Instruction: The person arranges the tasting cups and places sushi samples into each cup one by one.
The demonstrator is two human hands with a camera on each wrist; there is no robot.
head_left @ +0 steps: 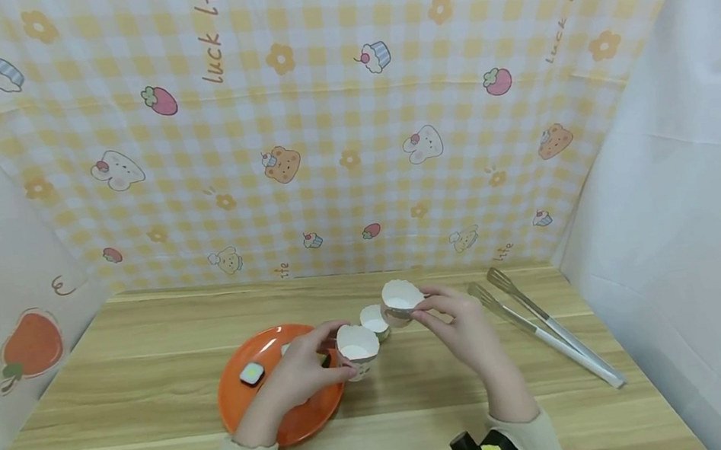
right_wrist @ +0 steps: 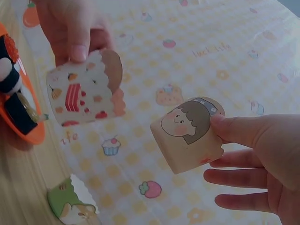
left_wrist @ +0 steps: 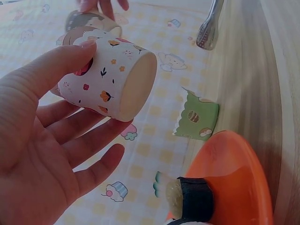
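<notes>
My left hand [head_left: 303, 369] grips a white paper baking cup [left_wrist: 108, 77] printed with flowers and a slice of cake, thumb on one side and fingers on the other. It is held up beside the orange plate. In my right hand [head_left: 462, 322] a beige paper cup [right_wrist: 187, 133] with a cartoon face is pinched near its rim, a little to the right and farther back. Behind and between them a green paper cup [left_wrist: 199, 116] stands on the table, touched by neither hand. The mouths of all three cups show white insides in the head view.
An orange plate [head_left: 236, 404] with several sushi pieces, one a pale-topped piece [head_left: 251, 373], lies under my left forearm. Two long slotted metal utensils [head_left: 556, 336] with pale handles lie at the right. A checked cloth [head_left: 356, 195] hangs behind the wooden table [head_left: 117, 413].
</notes>
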